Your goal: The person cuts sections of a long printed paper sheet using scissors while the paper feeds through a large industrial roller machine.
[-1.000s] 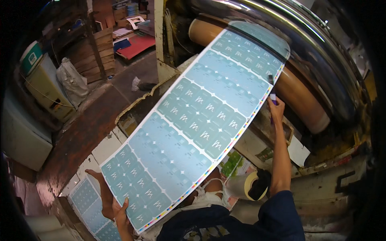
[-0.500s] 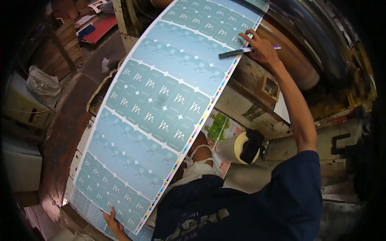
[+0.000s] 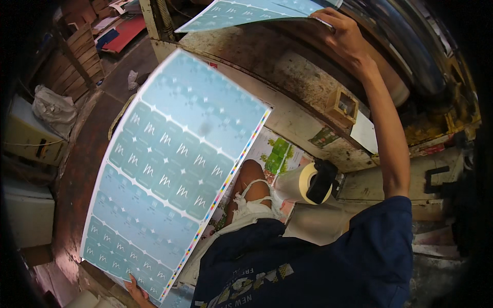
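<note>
A long printed sheet [image 3: 154,174], blue and teal with rows of card designs and a colour strip along one edge, slopes across the left and middle. At its lower end my left hand [image 3: 136,291] pinches it, thumb on top and the other fingers hidden beneath. Beyond a gap, a second part of the print [image 3: 241,14] hangs at the top, joined to the web near the rollers. Against that part's right corner my right hand [image 3: 345,38] is closed round a knife [image 3: 324,23]; only a pale bit of it shows, its blade out of sight.
Dark metal rollers [image 3: 421,56] stand at the upper right. A stained machine ledge [image 3: 287,72] carries a small wooden box [image 3: 342,107]. Near my knee are a white film roll [image 3: 295,186] with a black object [image 3: 322,182] on its end. A plastic bag [image 3: 54,110] lies far left.
The print, one continuous length before, is now parted across its upper portion. The lower sheet has slid down and left. My right hand has risen slightly with the knife, whose blade no longer shows.
</note>
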Tool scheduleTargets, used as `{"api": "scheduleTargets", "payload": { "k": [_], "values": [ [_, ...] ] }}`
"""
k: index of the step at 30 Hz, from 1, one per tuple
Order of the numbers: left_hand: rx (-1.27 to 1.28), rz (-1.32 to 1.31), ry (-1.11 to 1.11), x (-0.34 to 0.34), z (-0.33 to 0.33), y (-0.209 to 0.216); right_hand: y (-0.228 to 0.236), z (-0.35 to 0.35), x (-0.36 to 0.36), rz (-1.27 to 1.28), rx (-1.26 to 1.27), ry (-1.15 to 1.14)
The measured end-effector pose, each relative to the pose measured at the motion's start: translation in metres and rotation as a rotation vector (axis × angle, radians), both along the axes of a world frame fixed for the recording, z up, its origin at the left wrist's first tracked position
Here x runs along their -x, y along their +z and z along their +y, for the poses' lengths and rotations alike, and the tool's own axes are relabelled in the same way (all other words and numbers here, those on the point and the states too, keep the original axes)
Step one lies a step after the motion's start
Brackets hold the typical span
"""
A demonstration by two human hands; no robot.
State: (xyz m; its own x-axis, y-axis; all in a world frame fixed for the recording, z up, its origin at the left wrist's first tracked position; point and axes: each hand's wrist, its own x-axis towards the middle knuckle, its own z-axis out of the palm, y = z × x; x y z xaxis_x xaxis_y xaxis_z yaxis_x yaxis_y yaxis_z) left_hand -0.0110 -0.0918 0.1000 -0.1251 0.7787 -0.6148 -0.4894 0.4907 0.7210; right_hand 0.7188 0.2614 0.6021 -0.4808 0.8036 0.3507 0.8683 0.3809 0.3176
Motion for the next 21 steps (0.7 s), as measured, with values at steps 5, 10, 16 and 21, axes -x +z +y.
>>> {"api": "scheduleTargets", "payload": {
  "k": [5, 10, 16, 21],
  "values": [
    [-0.067, 0.150, -0.021, 0.084, 0.024, -0.082, -0.077, -0.029, 0.115, -0.005, -0.056, 0.052],
    [-0.125, 0.281, 0.008, 0.118, 0.068, -0.203, -0.213, -0.094, 0.180, -0.063, -0.149, 0.147],
    [-0.283, 0.561, 0.064, 0.153, 0.083, -0.295, -0.325, -0.193, 0.259, 0.081, -0.110, 0.107],
    [-0.259, 0.393, 0.087, 0.157, 0.085, -0.323, -0.325, -0.238, 0.297, 0.185, -0.047, 0.114]
  ]
}}
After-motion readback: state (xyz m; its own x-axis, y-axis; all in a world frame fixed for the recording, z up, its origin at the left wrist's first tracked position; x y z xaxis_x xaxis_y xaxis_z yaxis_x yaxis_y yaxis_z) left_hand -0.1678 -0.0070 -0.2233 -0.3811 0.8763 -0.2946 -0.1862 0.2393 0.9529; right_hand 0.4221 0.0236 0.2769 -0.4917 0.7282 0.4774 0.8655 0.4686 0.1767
